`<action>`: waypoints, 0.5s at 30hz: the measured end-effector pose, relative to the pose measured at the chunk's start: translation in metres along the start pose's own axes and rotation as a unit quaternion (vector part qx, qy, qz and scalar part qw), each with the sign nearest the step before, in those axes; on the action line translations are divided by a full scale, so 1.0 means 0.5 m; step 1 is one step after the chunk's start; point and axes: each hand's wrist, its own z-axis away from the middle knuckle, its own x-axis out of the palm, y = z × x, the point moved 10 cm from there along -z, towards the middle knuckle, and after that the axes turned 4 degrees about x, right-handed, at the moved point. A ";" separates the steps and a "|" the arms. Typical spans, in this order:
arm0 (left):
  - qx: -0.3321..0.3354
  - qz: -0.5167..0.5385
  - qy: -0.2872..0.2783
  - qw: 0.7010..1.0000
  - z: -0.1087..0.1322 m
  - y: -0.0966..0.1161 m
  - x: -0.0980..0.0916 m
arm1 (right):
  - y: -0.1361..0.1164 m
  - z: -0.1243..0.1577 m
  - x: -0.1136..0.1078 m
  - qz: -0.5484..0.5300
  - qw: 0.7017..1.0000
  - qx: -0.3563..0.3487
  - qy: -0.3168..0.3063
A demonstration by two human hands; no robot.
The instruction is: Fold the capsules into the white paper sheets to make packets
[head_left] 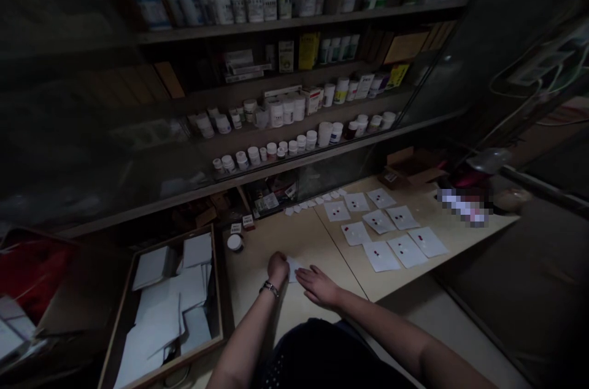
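Observation:
A small white paper sheet (pixel 292 270) lies on the pale tabletop between my two hands, partly covered by them. My left hand (pixel 277 269), with a bracelet at the wrist, is curled closed on the sheet's left side. With fingers stretched out, my right hand (pixel 319 287) lies flat at the sheet's right edge. To the right, several white paper squares (pixel 381 257) are laid out in rows, bearing small dark red and pale pills. A line of small folded paper packets (pixel 315 202) runs along the back of the table.
An open wooden drawer (pixel 221 291) of white papers is at left. A white-lidded jar (pixel 235 243) and two small boxes (pixel 248 222) stand behind my left hand. Shelves (pixel 313 160) of medicine bottles rise behind the table (pixel 257 235). An open cardboard box (pixel 407 168) sits at back right.

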 end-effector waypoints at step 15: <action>0.064 -0.008 -0.018 0.998 0.003 0.009 0.017 | 0.010 -0.003 0.014 -0.001 1.000 -0.006 0.006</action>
